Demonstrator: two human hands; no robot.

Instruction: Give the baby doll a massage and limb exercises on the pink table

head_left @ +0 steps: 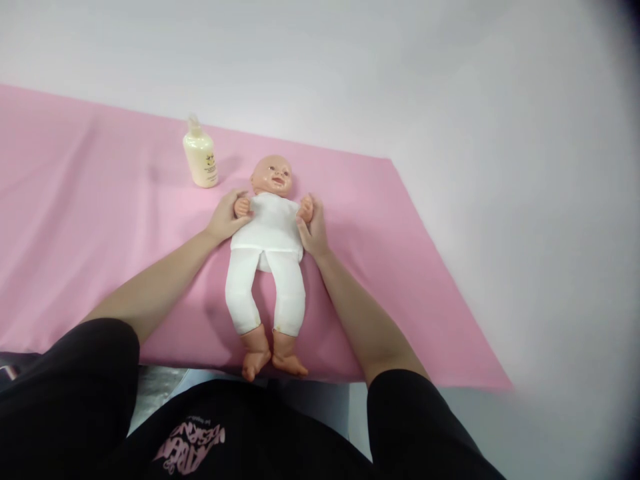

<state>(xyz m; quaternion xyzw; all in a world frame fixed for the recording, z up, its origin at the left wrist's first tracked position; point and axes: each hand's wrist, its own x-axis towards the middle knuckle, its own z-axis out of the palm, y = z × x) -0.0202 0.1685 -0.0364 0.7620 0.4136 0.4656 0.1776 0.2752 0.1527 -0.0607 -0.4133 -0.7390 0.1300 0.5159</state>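
Observation:
A baby doll (270, 230) in a white top and white trousers lies on its back on a pink cloth (100, 220), head away from me, feet near the cloth's front edge. My left hand (227, 217) wraps the doll's arm on the left side, at the shoulder. My right hand (313, 230) holds the doll's other arm, its small hand showing above my fingers. Both my forearms reach in from below, with black sleeves at the bottom.
A cream lotion bottle (201, 157) with a clear cap stands upright on the cloth, to the left of the doll's head. The pink cloth ends at the right (450, 293) on a white surface. A white wall runs behind.

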